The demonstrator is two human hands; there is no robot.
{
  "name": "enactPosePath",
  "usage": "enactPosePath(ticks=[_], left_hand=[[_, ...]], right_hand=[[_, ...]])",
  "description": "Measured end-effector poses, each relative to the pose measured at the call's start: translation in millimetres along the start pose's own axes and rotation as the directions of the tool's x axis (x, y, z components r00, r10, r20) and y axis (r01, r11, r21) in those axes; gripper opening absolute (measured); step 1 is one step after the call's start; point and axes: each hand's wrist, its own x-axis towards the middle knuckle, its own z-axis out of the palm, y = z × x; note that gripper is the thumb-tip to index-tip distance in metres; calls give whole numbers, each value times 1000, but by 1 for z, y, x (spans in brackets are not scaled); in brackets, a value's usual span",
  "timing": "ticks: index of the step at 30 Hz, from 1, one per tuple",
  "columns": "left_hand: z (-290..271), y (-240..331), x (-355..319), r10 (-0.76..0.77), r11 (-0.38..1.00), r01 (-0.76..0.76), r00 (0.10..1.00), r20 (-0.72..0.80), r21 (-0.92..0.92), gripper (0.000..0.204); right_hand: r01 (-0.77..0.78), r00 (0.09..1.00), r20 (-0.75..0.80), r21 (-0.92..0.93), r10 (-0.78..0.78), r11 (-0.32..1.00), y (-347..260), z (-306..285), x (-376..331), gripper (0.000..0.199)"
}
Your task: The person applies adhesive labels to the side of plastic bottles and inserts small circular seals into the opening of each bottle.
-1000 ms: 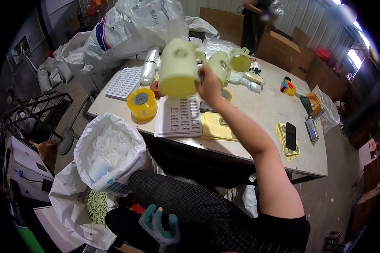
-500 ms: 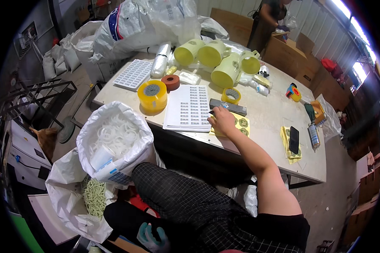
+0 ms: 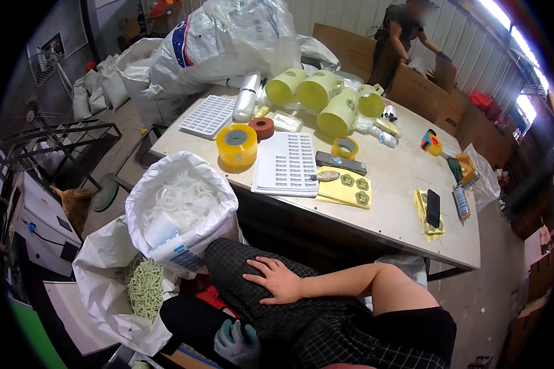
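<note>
My bare right hand [image 3: 276, 280] lies flat on my checked trouser leg, its fingers spread and holding nothing. Lower down, my left hand [image 3: 237, 342], in a grey and teal glove, rests by my dark-clothed leg with its fingers apart. On the table, a small pointed tool with a wrapped handle [image 3: 327, 176] lies across yellow sheets of round green stickers [image 3: 345, 198]. Beside them sits a stack of white label sheets [image 3: 268, 175]. Behind the yellow sheets are a grey oblong block [image 3: 345, 163] and a small roll of yellow tape [image 3: 345, 147].
A large roll of clear yellow tape [image 3: 236, 147] and a brown roll [image 3: 262, 128] stand nearby. Pale green pitchers [image 3: 337, 115] lie behind. A sack of translucent rings [image 3: 181, 203] and one of green pieces [image 3: 145, 289] are at left. Another person [image 3: 400, 37] works at a carton.
My right hand has left the table and come down onto my leg. The small tool now lies on the yellow sheets. My left hand has turned, and the view has shifted slightly.
</note>
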Motion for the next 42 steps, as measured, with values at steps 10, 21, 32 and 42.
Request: enactPosePath(ticks=[10,21,32,42], left_hand=[[-2,6,5,-11,1000,10,999,-33,-24,23],[-5,3,2,-23,998,24,1000,21,-53,26],[1,15,4,-3,1000,3,1000,6,1,26],[-14,-6,19,-176,933,200,979,106,-298,34]], right_hand=[[-33,999,-37,18,34,999,0,-4,2,86],[-59,996,-61,21,60,998,-5,-3,1,83],[-70,991,-113,39,74,997,3,-5,-12,82],[-70,992,-103,39,74,997,-12,-13,18,72]])
